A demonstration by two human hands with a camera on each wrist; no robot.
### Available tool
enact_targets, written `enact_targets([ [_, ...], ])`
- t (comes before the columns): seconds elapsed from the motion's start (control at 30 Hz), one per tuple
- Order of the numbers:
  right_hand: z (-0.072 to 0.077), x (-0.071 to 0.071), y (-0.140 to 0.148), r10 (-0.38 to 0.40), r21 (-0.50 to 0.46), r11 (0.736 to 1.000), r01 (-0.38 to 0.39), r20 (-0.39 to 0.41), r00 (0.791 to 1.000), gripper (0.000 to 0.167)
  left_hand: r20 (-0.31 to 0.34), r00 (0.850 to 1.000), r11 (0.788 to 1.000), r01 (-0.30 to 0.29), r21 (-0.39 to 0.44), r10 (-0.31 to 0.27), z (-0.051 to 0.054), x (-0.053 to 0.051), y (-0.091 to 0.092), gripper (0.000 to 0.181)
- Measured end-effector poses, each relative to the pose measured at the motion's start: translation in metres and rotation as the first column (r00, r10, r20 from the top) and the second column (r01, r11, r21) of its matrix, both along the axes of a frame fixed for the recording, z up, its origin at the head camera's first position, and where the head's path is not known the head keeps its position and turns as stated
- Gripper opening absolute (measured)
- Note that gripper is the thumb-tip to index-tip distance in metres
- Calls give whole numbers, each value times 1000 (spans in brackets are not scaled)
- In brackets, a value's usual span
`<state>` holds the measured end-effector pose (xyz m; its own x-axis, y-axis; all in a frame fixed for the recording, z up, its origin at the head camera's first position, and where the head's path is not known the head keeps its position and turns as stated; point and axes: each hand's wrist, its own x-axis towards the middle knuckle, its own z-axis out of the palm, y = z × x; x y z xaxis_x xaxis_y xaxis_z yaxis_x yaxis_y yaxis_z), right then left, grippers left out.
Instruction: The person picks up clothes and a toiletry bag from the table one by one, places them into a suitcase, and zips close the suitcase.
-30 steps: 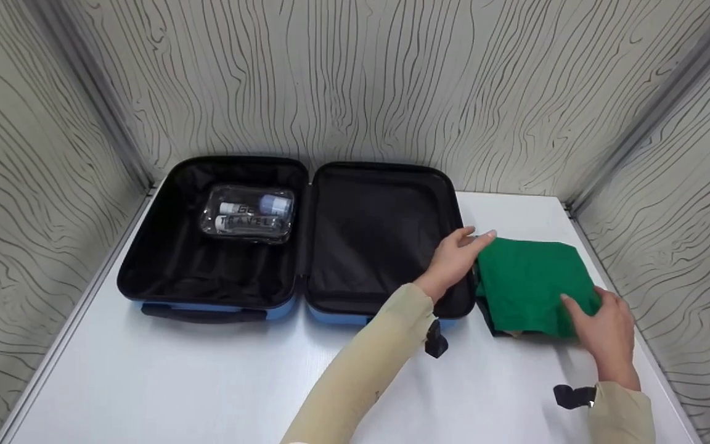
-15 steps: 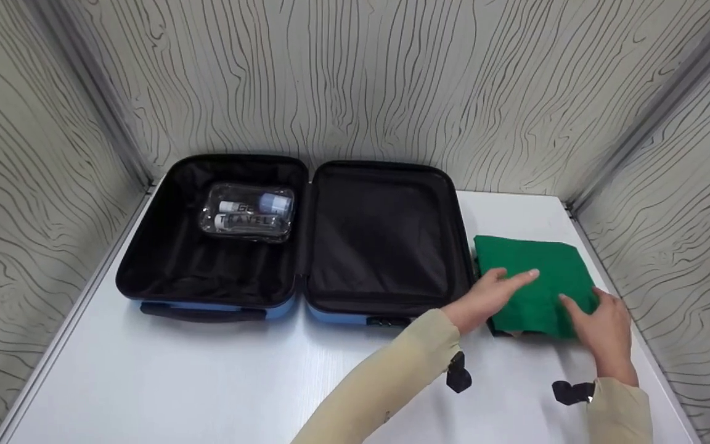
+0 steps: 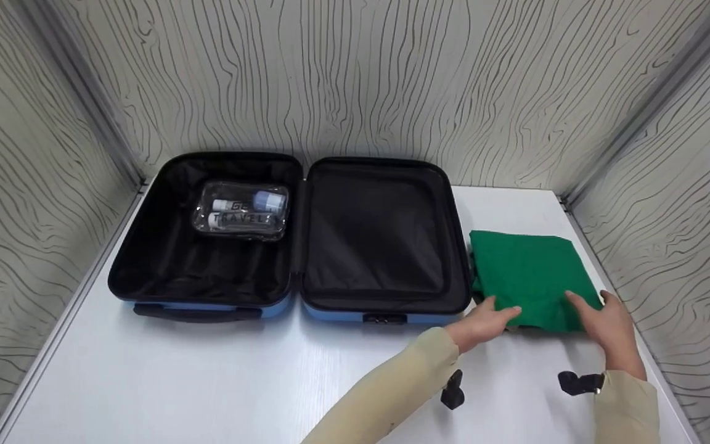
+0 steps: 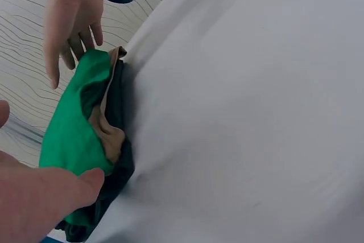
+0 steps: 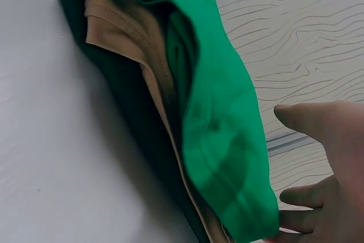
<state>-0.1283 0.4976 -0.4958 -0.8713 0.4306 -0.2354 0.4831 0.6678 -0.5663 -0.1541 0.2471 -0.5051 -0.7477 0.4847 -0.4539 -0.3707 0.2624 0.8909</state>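
Observation:
A stack of folded clothes lies right of the suitcase. On top is a green garment [image 3: 527, 277]; a tan garment [image 5: 116, 29] and a dark green garment [image 5: 133, 103] show beneath it at the front edge in the right wrist view. My left hand [image 3: 483, 322] is at the stack's front left corner, thumb extended over the green cloth. At the front right corner, my right hand [image 3: 609, 324] has its thumb and fingers spread, the fingertips by the stack's side. In the left wrist view, part of my left hand is outside the frame.
An open blue suitcase [image 3: 201, 268] with black lining lies flat, both halves up. In its left half sits a clear travel pouch [image 3: 241, 225] with small bottles. Patterned walls [image 3: 367, 80] stand behind and on both sides of the white table [image 3: 207, 382].
My left hand has moved from the stack's far left corner across the green garment to its front left corner. The right hand stays at the front right side.

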Motion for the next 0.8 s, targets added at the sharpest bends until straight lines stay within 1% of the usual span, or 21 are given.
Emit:
enact_targets([
  [0.1, 0, -2, 2, -8, -37, 999, 9, 30, 1000, 101, -29, 1000, 1000, -8, 14, 9, -9, 1, 1, 66],
  [0.17, 0, -2, 3, -32, -67, 997, 34, 33, 999, 100, -56, 998, 1000, -16, 18, 17, -14, 2, 1, 61],
  [0.27, 0, -2, 3, -83, -109, 990, 84, 14, 996, 99, -82, 996, 999, -26, 35, 28, -21, 2, 1, 52],
  [0.33, -1, -2, 3, -115, -123, 986, 113, -6, 993, 98, -73, 997, 999, -36, 23, 37, -24, 1, 0, 50],
  [0.43, -4, -2, 2, -132, -112, 985, 129, -20, 991, 95, -56, 997, 999, -45, -6, 44, -26, 0, -1, 48],
  [0.53, -9, -1, 2, -127, -89, 988, 126, -4, 992, 94, -48, 997, 998, -56, -20, 55, -26, 1, -3, 46],
  [0.6, -11, 2, 1, -119, -90, 989, 120, 15, 993, 95, -46, 997, 998, -63, 31, 64, -25, 2, -4, 36],
  [0.7, -11, 6, 2, -97, -92, 991, 100, 37, 995, 95, -41, 996, 993, -79, 85, 83, -26, 4, -5, 19],
  [0.77, -9, 10, 2, -83, -92, 992, 86, 44, 996, 95, -42, 995, 992, -81, 96, 86, -27, 5, -5, 17],
  [0.8, -7, 11, 2, -75, -90, 993, 79, 46, 996, 94, -44, 995, 993, -82, 84, 86, -27, 5, -5, 19],
])
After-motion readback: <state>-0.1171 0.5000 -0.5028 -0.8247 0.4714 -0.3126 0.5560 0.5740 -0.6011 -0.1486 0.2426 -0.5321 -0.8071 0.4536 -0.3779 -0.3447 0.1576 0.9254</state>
